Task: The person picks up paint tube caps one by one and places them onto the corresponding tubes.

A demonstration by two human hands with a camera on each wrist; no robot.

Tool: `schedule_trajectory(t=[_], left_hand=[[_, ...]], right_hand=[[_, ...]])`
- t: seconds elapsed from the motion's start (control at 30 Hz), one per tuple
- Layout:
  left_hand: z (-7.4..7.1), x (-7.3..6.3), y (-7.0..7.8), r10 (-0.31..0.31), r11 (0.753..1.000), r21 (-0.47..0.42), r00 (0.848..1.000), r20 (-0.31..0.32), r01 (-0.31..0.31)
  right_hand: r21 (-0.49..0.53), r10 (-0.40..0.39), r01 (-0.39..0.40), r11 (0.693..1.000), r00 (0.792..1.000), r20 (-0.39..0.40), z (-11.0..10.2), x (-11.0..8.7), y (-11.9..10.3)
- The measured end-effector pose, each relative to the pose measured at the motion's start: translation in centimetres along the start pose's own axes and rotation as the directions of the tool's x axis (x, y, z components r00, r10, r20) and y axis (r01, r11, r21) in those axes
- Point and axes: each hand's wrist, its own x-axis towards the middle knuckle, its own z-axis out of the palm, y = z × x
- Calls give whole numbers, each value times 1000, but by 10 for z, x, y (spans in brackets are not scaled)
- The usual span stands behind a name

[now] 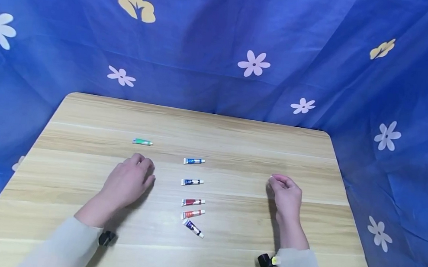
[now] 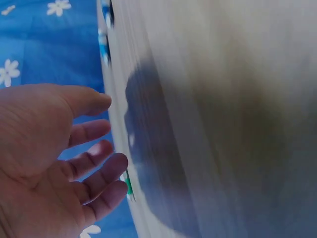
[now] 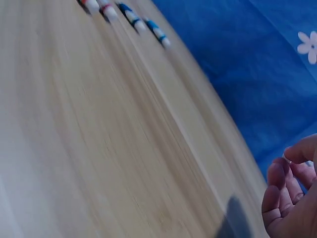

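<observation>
Thumb and index finger of my right hand (image 1: pixel 286 197) pinch a small white thing (image 1: pixel 271 177) over the right part of the table; most of it is hidden by the fingers. My left hand (image 1: pixel 126 181) is over the left part, its fingers loosely bent with nothing between them. Just beyond it lies a green paint tube (image 1: pixel 143 142). Between the hands, a loose column of tubes runs toward me: a light blue tube (image 1: pixel 194 161), a dark blue tube (image 1: pixel 192 182), a dark red tube (image 1: pixel 193 202), an orange-red tube (image 1: pixel 193 214) and a slanted violet tube (image 1: pixel 193 228).
The wooden table (image 1: pixel 237 136) has rounded far corners. A blue flowered curtain (image 1: pixel 217 29) hangs behind it and along both sides. Each sleeve has a small black camera at the cuff, such as the right wrist camera (image 1: pixel 265 261).
</observation>
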Motion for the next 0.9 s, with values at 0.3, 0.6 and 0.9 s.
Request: schedule_trajectory(t=[0.3, 0.6, 0.9], left_hand=[[4, 30, -27, -73, 996, -67, 992, -104, 66], [-4, 49, -36, -44, 999, -22, 985, -167, 41], [-6, 58, -50, -107, 994, -6, 991, -87, 106]], right_hand=[[-42, -72, 75, 996, 994, 83, 24, -26, 3], [-62, -180, 203, 977, 947, 267, 35, -57, 2], [-150, -281, 377, 914, 854, 437, 37, -81, 0]])
